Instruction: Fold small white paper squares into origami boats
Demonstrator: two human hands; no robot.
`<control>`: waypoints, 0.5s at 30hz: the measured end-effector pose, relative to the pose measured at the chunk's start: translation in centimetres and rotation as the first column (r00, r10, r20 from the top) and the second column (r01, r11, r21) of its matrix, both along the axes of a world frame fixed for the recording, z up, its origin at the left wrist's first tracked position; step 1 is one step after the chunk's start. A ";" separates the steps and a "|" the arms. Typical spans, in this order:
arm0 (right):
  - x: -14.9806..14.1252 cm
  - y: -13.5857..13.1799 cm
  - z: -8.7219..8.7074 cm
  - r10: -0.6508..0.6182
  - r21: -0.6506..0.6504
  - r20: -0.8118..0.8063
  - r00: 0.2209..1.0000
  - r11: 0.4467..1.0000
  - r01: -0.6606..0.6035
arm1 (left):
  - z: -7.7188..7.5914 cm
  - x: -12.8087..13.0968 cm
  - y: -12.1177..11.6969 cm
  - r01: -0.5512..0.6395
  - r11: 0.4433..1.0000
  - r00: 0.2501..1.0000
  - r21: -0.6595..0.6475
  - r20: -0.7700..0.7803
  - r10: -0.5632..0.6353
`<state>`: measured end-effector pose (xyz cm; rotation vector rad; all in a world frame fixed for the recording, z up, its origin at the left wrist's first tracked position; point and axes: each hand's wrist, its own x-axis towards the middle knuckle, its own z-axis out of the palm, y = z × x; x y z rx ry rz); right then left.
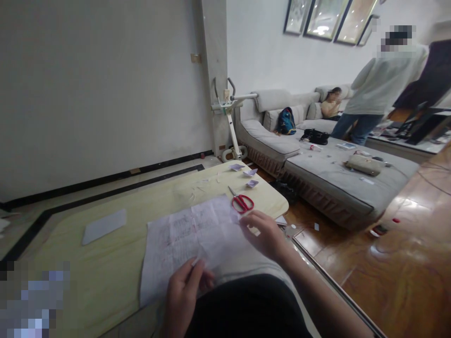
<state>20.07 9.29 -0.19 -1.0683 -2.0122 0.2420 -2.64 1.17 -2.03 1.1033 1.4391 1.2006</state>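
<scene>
A creased printed sheet [176,234] lies on the pale yellow surface [116,267], directly before the person. The left hand [188,284] pinches its near edge; the right hand [262,232] grasps its right edge with bent fingers. Just beyond the right hand lie red-handled scissors [242,203], then three small folded paper pieces [250,173]. A grey sofa [334,183] stands past the surface.
</scene>
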 end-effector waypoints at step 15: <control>-1.9 -4.2 3.3 0.210 -0.117 -0.222 0.952 0.964 -0.240 | 1.1 0.3 -0.1 0.032 0.998 0.995 0.045 -0.098 -0.028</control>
